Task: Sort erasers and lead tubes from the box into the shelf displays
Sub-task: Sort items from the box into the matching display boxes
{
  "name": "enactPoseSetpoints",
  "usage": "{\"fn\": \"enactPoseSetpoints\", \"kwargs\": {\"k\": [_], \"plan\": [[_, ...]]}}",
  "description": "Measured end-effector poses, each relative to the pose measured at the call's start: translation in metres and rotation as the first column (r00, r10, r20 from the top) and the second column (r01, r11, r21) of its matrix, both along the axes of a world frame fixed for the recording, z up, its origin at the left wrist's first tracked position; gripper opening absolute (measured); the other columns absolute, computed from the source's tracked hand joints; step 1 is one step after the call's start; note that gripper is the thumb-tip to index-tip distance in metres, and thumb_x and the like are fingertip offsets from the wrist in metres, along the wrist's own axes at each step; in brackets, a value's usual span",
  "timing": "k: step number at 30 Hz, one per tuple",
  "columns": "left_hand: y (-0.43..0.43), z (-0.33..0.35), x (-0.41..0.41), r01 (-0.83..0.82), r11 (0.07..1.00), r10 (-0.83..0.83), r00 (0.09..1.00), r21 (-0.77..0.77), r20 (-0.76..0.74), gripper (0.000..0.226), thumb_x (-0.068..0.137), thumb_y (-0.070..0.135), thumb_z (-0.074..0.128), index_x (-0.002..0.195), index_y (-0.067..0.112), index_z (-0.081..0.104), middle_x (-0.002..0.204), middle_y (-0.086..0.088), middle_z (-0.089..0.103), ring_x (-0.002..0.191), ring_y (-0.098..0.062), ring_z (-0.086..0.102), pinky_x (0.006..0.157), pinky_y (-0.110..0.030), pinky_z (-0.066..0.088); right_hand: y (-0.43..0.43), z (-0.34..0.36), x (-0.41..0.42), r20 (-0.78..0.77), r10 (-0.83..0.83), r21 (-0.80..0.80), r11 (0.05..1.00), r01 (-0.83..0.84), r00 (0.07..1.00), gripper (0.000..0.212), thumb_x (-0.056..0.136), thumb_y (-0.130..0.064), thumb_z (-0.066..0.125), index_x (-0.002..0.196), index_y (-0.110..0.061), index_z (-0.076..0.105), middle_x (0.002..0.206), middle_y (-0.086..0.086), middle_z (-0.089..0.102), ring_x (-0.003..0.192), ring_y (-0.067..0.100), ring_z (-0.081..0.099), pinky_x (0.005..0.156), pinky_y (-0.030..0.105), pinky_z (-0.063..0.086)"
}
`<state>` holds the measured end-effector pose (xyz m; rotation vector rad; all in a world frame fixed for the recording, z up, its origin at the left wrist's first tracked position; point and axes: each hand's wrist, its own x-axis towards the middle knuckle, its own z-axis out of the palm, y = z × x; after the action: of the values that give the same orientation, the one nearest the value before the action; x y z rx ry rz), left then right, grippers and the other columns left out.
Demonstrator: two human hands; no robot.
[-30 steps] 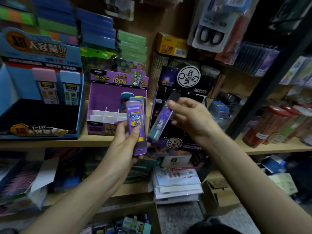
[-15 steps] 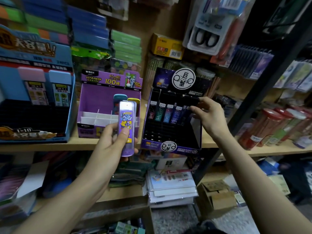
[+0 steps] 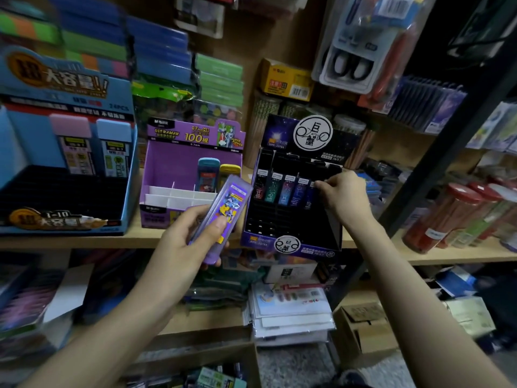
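Right hand [image 3: 345,197] has seated a dark tube [image 3: 309,196], row-mates [image 3: 287,190] just left of its pinch; left hand [image 3: 179,247] grips the purple tube [image 3: 223,211], unshelved.

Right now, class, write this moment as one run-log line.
left hand: holds purple lead case | right hand: pinches blue lead tube in black display | step: seating tube in slot

My left hand [image 3: 181,245] grips a purple lead tube [image 3: 223,214]; my right hand [image 3: 344,191] pinches the rightmost tube [image 3: 310,196] in the black display [image 3: 275,219].
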<state>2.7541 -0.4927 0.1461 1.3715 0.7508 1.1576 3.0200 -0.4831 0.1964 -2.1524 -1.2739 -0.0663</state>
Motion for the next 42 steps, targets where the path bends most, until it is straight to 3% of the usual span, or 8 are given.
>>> {"fn": "enactPoseSetpoints", "kwargs": {"k": [4, 7, 12, 16, 23, 35, 39, 42], "plan": [[0.005, 0.001, -0.008, 0.012, 0.999, -0.01, 0.998, 0.035, -0.06, 0.014, 0.085, 0.022, 0.062, 0.097, 0.028, 0.063, 0.076, 0.012, 0.069, 0.053, 0.0, 0.055, 0.047, -0.012, 0.044, -0.011, 0.026, -0.013, 0.135, -0.062, 0.019, 0.998, 0.06, 0.989, 0.035, 0.091, -0.036, 0.056, 0.085, -0.004, 0.067, 0.081, 0.019, 0.069, 0.082, 0.036, 0.066, 0.077, 0.045, 0.054], [0.005, 0.007, -0.014, 0.056, 0.996, -0.048, 0.993, 0.068, -0.105, 0.017, 0.08, 0.027, 0.064, 0.097, 0.029, 0.063, 0.083, 0.016, 0.07, 0.063, 0.004, 0.06, 0.05, -0.013, 0.047, -0.021, 0.044, -0.048, 0.059, 0.283, 0.144, 0.947, -0.288, 0.957, 0.025, 0.09, -0.036, 0.058, 0.09, -0.014, 0.069, 0.082, 0.005, 0.071, 0.082, 0.024, 0.067, 0.079, 0.041, 0.054], [0.004, 0.016, -0.022, 0.144, 0.975, -0.106, 0.971, 0.169, -0.215, 0.028, 0.069, 0.036, 0.065, 0.097, 0.03, 0.066, 0.093, 0.008, 0.07, 0.076, 0.001, 0.063, 0.062, -0.014, 0.049, -0.031, 0.038, -0.104, -0.155, 0.78, -0.081, 0.602, -0.794, 0.607, 0.038, 0.085, -0.021, 0.068, 0.122, -0.018, 0.059, 0.11, -0.012, 0.06, 0.103, 0.001, 0.057, 0.092, 0.021, 0.046], [0.008, 0.016, -0.035, -0.034, 0.98, 0.071, 0.98, 0.195, -0.187, 0.035, 0.061, 0.044, 0.072, 0.092, 0.029, 0.066, 0.089, 0.013, 0.071, 0.077, 0.001, 0.066, 0.066, -0.014, 0.051, -0.03, 0.025, -0.115, -0.326, 0.727, 0.056, 0.653, -0.755, 0.605, 0.018, 0.08, -0.013, 0.072, 0.096, -0.017, 0.065, 0.093, 0.002, 0.066, 0.085, 0.015, 0.062, 0.085, 0.036, 0.05], [0.012, 0.019, -0.048, -0.107, 0.993, 0.115, 0.98, -0.059, 0.163, 0.03, 0.065, 0.027, 0.072, 0.094, 0.019, 0.069, 0.087, 0.0, 0.073, 0.076, -0.011, 0.066, 0.064, -0.023, 0.054, -0.035, -0.013, -0.163, -0.726, 0.581, 0.297, 0.748, -0.593, 0.368, 0.019, 0.081, 0.0, 0.068, 0.077, -0.011, 0.052, 0.069, 0.009, 0.057, 0.046, 0.001, 0.053, 0.043, 0.012, 0.041], [0.018, 0.017, -0.075, -0.021, 0.999, 0.02, 0.999, -0.044, -0.027, 0.036, 0.067, 0.027, 0.07, 0.103, 0.021, 0.07, 0.096, -0.006, 0.074, 0.091, -0.023, 0.07, 0.08, -0.04, 0.055, -0.011, 0.006, -0.182, -0.513, 0.684, 0.313, 0.712, -0.629, 0.518, 0.004, 0.09, -0.013, 0.061, 0.091, -0.015, 0.064, 0.076, -0.003, 0.06, 0.066, 0.004, 0.054, 0.056, 0.013, 0.042], [0.033, 0.017, -0.087, -0.198, 0.98, 0.199, 0.977, 0.026, -0.079, 0.015, 0.078, 0.011, 0.07, 0.088, 0.022, 0.069, 0.078, 0.004, 0.074, 0.076, -0.011, 0.067, 0.065, -0.021, 0.052, 0.013, 0.021, -0.178, -0.369, 0.701, 0.377, 0.713, -0.591, 0.61, 0.018, 0.087, -0.008, 0.063, 0.079, -0.023, 0.062, 0.07, -0.005, 0.063, 0.059, 0.002, 0.06, 0.057, 0.017, 0.047], [0.045, 0.014, -0.101, -0.312, 0.946, 0.323, 0.927, 0.088, -0.192, 0.014, 0.082, 0.014, 0.07, 0.082, 0.027, 0.067, 0.08, 0.002, 0.07, 0.081, -0.019, 0.066, 0.074, -0.037, 0.051, 0.037, 0.029, -0.166, -0.231, 0.612, 0.462, 0.753, -0.468, 0.756, 0.004, 0.087, -0.011, 0.065, 0.087, -0.015, 0.065, 0.077, -0.002, 0.066, 0.071, 0.011, 0.064, 0.069, 0.03, 0.054]]}}
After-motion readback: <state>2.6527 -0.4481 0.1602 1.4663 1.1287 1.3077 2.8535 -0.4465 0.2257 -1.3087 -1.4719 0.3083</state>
